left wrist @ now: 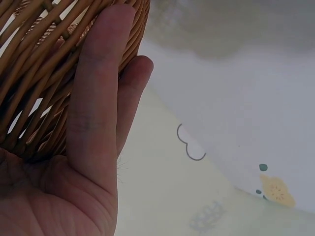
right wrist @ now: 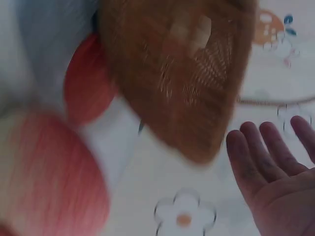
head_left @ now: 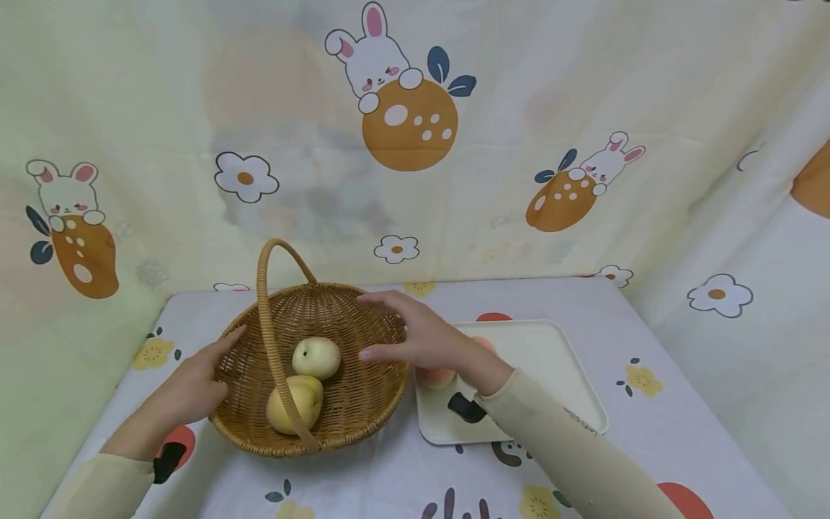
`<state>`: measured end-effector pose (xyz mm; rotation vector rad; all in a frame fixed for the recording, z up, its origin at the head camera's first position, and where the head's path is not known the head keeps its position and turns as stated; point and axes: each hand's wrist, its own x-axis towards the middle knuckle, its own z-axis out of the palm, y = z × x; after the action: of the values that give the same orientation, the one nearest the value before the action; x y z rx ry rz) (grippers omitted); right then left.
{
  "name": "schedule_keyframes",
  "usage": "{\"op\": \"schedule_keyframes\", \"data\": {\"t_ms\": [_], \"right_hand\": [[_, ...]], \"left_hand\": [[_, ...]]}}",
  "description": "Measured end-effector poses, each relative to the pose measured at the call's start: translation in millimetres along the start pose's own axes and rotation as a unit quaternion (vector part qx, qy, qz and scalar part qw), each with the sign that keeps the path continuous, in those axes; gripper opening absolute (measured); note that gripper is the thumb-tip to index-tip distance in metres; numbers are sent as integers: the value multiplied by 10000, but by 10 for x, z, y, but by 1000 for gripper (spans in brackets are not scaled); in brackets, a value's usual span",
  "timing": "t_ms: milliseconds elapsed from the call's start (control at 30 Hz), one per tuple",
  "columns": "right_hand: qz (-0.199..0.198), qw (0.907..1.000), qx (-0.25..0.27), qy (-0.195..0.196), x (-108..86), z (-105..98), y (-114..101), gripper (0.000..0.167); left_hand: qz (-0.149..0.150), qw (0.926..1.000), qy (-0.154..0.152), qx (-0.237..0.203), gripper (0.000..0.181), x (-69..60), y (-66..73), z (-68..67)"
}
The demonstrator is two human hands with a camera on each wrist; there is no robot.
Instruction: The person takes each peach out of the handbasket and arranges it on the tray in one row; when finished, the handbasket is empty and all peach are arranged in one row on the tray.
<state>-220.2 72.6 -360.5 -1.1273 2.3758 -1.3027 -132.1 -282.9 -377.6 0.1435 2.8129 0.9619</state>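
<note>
A brown wicker basket (head_left: 353,389) with an arched handle holds a pale fruit (head_left: 316,357) and a yellowish one (head_left: 310,395). My left hand (head_left: 188,386) rests against its left side; in the left wrist view that hand (left wrist: 91,137) lies with straight fingers along the wicker wall (left wrist: 37,83). At the right rim, my right hand (head_left: 424,335) is spread, thumb and fingers apart, gripping nothing. The right wrist view shows this hand (right wrist: 285,187) apart from the blurred basket (right wrist: 172,73), palm visible.
Right of the basket, a white rectangular tray (head_left: 538,360) bears peaches (head_left: 436,378), partly hidden by my right hand and wrist. One peach (right wrist: 49,177) looms large in the right wrist view. A patterned cloth (head_left: 382,476) covers the table, and a printed curtain (head_left: 292,86) hangs behind it.
</note>
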Motion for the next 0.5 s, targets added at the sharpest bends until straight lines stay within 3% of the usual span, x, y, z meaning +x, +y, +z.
{"op": "schedule_keyframes", "data": {"t_ms": [267, 500], "right_hand": [[15, 9907, -568, -1236, 209, 466, -181, 84], [-55, 9774, -884, -1918, 289, 708, -242, 88]], "left_hand": [[28, 10000, 29, -64, 91, -3, -22, 5], [-23, 10000, 52, -58, 91, 4, -26, 11]]}}
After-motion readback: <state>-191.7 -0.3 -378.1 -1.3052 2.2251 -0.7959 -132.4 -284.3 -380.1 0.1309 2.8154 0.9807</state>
